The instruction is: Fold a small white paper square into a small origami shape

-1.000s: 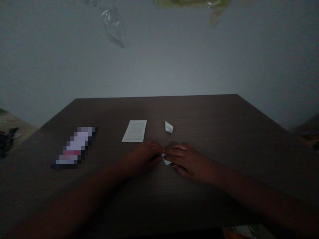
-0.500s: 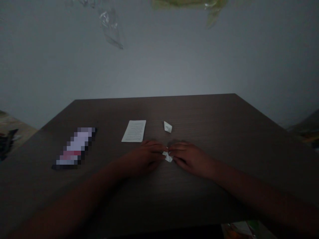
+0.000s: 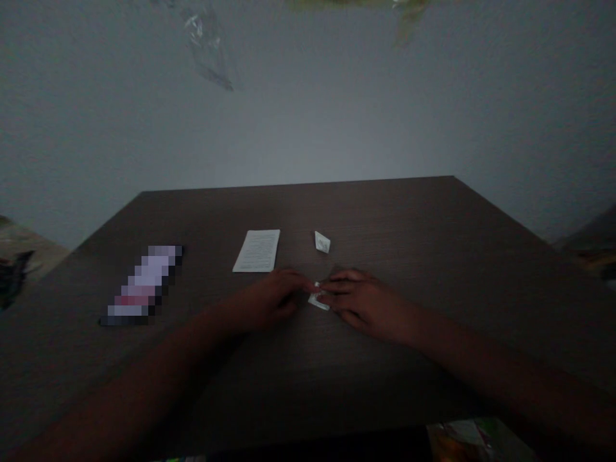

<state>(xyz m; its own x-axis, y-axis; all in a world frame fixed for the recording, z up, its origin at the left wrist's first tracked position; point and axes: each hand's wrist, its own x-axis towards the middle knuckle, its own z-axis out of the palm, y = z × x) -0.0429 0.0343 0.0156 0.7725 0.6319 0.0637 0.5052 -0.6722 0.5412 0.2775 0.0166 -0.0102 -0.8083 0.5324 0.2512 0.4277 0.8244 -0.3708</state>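
A small white folded paper piece (image 3: 318, 299) lies on the dark wooden table (image 3: 414, 231), pinched between the fingertips of both hands. My left hand (image 3: 275, 298) presses it from the left with fingers curled. From the right, my right hand (image 3: 360, 302) holds it with fingers closed over its edge. Most of the paper is hidden under the fingers. A second small folded white paper (image 3: 322, 241) rests just beyond the hands. A printed white sheet (image 3: 256, 250) lies flat to the left of it.
A blurred rectangular object (image 3: 143, 285) lies on the table's left side. Clear plastic (image 3: 206, 48) hangs on the grey wall behind. Colourful items (image 3: 469, 443) show below the table's near edge. The room is dim.
Both hands have shifted slightly away from me with the small paper, and the visible part of it between the fingertips has changed shape. Nothing else on the table moved.
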